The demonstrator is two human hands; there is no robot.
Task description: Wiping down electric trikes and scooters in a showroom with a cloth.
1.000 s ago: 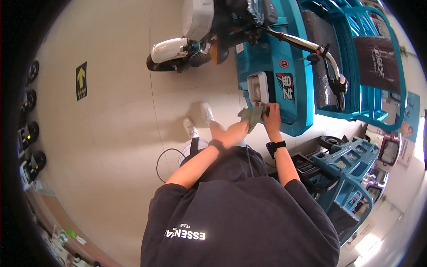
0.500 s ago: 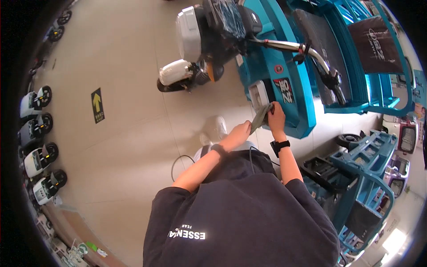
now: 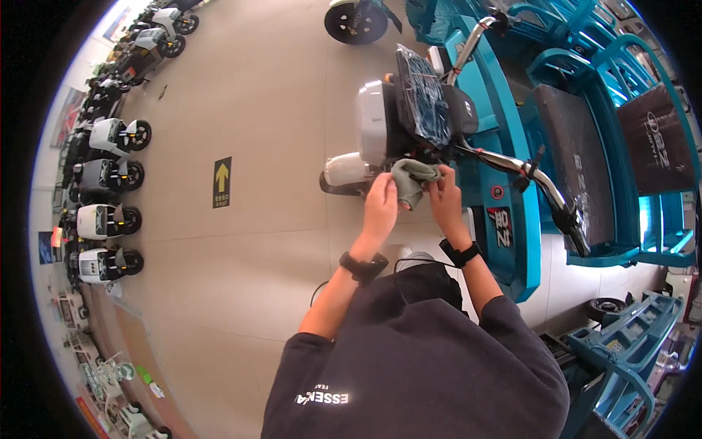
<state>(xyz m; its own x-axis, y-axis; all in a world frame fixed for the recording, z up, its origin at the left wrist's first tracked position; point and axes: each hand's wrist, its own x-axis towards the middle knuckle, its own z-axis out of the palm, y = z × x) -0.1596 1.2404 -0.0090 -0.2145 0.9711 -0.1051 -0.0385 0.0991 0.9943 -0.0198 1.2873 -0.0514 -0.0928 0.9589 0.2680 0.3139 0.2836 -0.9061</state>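
A grey-green cloth (image 3: 409, 181) hangs bunched between my two hands. My left hand (image 3: 381, 205) pinches its left side, and my right hand (image 3: 446, 201) grips its right end with bent fingers. Dark bands circle both wrists. Just beyond the cloth stands a vehicle with a white front cover (image 3: 371, 121), a plastic-wrapped dark part (image 3: 425, 99) and a chrome handlebar (image 3: 537, 175). Its white front fender (image 3: 347, 170) is left of the cloth. A teal three-wheeler body (image 3: 504, 139) lies close to the right of my right hand.
Teal cargo vehicles with a padded seat (image 3: 570, 161) fill the right side. Another teal frame (image 3: 629, 336) stands at the lower right. Scooters (image 3: 110, 179) line the left wall. A floor sign with a yellow arrow (image 3: 222, 182) is on the tiles, and a wheel (image 3: 356, 23) shows at the top.
My view has shifted, and my hands with the cloth have moved from the teal front toward the white-covered vehicle. The cloth is now more bunched and raised between both hands.
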